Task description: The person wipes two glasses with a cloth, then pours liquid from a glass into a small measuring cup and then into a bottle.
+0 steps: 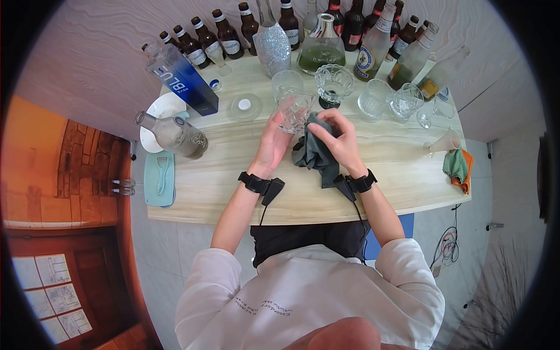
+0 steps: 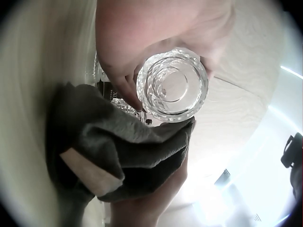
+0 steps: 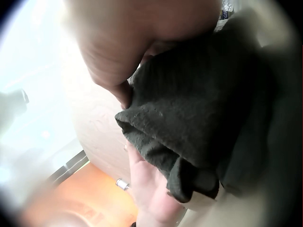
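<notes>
A cut-glass tumbler (image 1: 293, 111) is gripped in my left hand (image 1: 273, 143), fingers curled round its side; the left wrist view looks onto its round end (image 2: 173, 85). My right hand (image 1: 341, 143) pinches a dark grey-green cloth (image 1: 318, 153) between thumb and fingers, close beside the glass. The cloth hangs in folds over the table, and in the right wrist view the cloth (image 3: 180, 104) hides the glass. In the left wrist view the cloth (image 2: 128, 146) lies against the glass's lower edge.
Brown bottles (image 1: 227, 38), a glittery decanter (image 1: 272, 49) and a green-filled flask (image 1: 322, 55) line the back. A blue bottle (image 1: 186, 84) and grey bottle (image 1: 181, 137) stand left. Glasses (image 1: 373, 100) stand right, near folded cloths (image 1: 457, 168). A glass bowl (image 1: 334, 81) stands behind the hands.
</notes>
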Demonstrator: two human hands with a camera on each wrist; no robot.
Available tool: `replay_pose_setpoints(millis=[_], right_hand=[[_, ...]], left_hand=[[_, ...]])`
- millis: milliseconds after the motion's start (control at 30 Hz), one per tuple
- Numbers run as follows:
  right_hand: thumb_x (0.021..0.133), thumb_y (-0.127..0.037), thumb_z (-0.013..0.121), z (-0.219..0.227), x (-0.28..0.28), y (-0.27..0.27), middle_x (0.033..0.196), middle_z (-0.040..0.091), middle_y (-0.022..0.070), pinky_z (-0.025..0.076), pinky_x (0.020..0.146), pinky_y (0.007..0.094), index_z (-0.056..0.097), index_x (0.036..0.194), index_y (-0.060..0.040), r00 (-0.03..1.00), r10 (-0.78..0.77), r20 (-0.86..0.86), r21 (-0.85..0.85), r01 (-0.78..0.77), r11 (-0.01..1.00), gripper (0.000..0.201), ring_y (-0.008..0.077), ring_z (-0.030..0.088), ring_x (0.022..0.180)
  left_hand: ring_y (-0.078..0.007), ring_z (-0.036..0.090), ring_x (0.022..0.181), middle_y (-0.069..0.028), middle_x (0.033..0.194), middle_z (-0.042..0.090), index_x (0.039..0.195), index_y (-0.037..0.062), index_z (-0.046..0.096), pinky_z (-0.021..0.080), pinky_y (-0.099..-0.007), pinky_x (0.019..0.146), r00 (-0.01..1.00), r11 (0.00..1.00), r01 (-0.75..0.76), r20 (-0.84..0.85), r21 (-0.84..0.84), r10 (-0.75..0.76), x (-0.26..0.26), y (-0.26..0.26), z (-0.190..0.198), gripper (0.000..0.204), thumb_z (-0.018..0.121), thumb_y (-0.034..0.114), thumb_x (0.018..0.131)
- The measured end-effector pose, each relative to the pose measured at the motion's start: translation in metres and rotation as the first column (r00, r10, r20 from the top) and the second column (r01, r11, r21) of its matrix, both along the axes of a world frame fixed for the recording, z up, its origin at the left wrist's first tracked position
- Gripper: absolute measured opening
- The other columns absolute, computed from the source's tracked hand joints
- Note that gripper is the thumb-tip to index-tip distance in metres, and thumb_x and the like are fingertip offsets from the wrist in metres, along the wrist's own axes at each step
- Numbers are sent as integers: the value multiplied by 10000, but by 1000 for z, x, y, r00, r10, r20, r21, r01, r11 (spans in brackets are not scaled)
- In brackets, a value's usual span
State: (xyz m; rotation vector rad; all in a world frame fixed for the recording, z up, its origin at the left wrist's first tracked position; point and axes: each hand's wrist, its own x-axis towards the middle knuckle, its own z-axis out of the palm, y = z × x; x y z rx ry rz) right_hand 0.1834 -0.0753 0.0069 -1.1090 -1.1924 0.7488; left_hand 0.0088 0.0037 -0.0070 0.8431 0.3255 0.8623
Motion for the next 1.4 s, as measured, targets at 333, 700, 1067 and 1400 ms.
replay_pose_setpoints(millis=[333,700,1067,1400], right_hand=[[968,-85,753,-5,-2,0,948,663,-4,478,772,228,617,1107,-17,994,-70,-85,50,75,996,205,49,586,865],[959,-72,749,4,-1,-4,937,667,1,470,747,224,623,1137,-24,996,58,-62,19,-57,998,223,55,601,863],[985,-69,729,-3,-2,-1,917,636,-24,440,708,208,624,1150,-31,980,-106,-167,21,111,994,199,34,561,816],[971,-72,743,3,-1,-2,951,698,-5,487,739,224,639,1143,-15,992,-78,-103,55,84,995,209,54,618,842]], left_hand=[[-223,489,1411,-94,1540,502,1563,45,404,389,-413,1178,985,994,64,-167,83,-49,-2,1,-9,904,783,501,881],[-213,498,1399,-99,1526,509,1582,40,372,393,-416,1175,1000,1000,19,-6,-1,-19,0,0,-4,858,730,489,945],[-205,510,1383,-96,1467,555,1556,25,414,386,-384,1177,986,995,82,-151,63,-71,-3,1,-5,832,773,376,894],[-232,502,1405,-115,1538,513,1613,72,339,379,-422,1186,998,1000,4,-65,25,-3,1,-5,3,918,696,568,928]])
